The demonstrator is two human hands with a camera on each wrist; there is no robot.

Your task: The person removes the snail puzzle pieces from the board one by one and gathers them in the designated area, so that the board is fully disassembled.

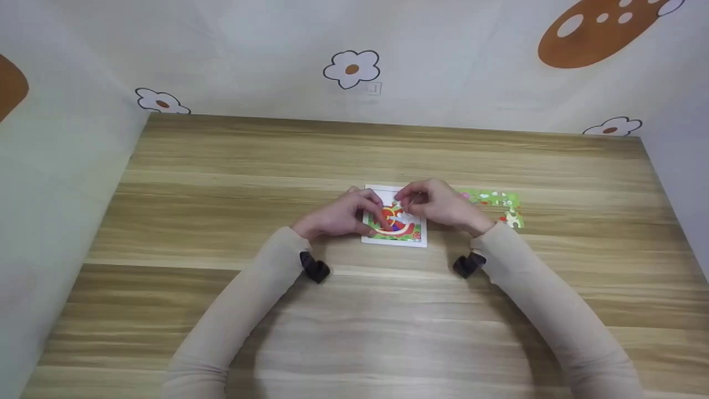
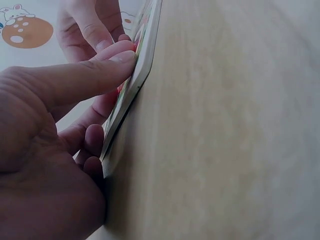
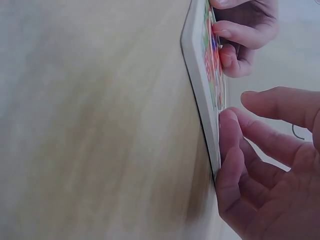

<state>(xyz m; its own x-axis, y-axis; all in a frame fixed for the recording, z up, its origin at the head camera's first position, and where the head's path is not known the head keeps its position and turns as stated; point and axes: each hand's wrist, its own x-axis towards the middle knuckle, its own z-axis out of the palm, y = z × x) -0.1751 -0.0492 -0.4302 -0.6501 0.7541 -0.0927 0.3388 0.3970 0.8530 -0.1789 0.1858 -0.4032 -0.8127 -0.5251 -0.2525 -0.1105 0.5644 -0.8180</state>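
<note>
A small jigsaw puzzle in a white frame tray (image 1: pixel 394 244) lies flat on the table, its picture coloured red, green and yellow. From the left, my left hand (image 1: pixel 349 213) reaches over it. Thumb and bent fingers of that hand (image 2: pixel 75 90) touch the picture and rim; I see no piece lifted between them. At the upper right of the tray is my right hand (image 1: pixel 443 205). In the right wrist view, the fingertips of this hand (image 3: pixel 270 165) touch the tray's surface, and its thumb (image 3: pixel 265 102) stands apart from them. The fingers hide part of the picture.
Joined green puzzle pieces (image 1: pixel 512 202) lie to the right of the tray, partly behind the right wrist. Black wrist cameras (image 1: pixel 316 269) hang at both sleeves. The wooden table (image 1: pixel 232 166) meets a wall covering (image 1: pixel 249 66) with flower prints at its far edge.
</note>
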